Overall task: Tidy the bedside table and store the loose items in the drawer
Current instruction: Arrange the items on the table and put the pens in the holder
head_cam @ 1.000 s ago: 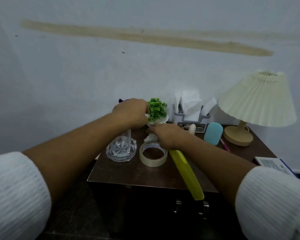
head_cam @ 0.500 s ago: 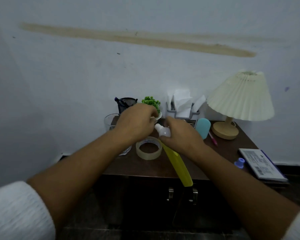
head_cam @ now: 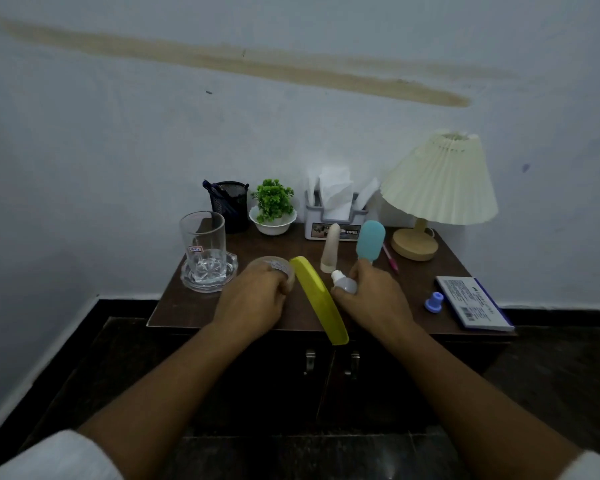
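Dark wood table (head_cam: 187, 306). Glass dish (head_cam: 208, 286) left of left hand (head_cam: 253, 299); yellow comb (head_cam: 317, 296) between hands; booklet (head_cam: 471, 303), blue cap (head_cam: 434, 302) right of right hand (head_cam: 371, 296).

Dim, flat, bluish light with soft shadows; wide-angle bending at the edges, slightly soft focus.

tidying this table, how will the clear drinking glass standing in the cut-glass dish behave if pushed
The clear drinking glass is tall and stands in a shallow cut-glass dish, so a high push would probably tip it. It looks fragile and smooth, so likely slippery to grip.
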Tool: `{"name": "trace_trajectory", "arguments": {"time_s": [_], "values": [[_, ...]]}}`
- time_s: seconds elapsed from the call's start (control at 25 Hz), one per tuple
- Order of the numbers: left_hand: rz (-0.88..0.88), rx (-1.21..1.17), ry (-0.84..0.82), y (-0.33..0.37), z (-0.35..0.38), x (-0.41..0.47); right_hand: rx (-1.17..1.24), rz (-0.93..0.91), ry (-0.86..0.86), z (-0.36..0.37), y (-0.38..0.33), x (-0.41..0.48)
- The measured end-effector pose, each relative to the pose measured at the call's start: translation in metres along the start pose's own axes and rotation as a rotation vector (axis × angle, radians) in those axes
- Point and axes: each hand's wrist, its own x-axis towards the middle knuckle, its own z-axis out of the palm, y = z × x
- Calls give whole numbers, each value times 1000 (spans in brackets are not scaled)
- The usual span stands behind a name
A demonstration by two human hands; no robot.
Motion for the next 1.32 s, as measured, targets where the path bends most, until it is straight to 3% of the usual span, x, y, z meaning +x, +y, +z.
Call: {"name": "trace_trajectory", "arguments": {"time_s": [0.52,0.64,0.72,0.84,1.0,1.2,1.32], "values": [[-19,156,-31,-5,12,0,-3,10,-52,-7,17,1],[85,61,45,6,10,-6,-74,-58,43,-18,12,-2],[235,-9,-19,23,13,-14,-76,-123,74,-24,8,-4],[384,84,-135,49,26,-25,-79,-153,6,-25,5,-11],[317,111,-76,47,30,-22,-121,-153,-19,-29,17,-18],[266,107,-69,33,29,-22,-148,-196,-250,-27,29,-21],[265,95,-60,29,27,-23,-152,-214,-271,-27,29,-21]]}}
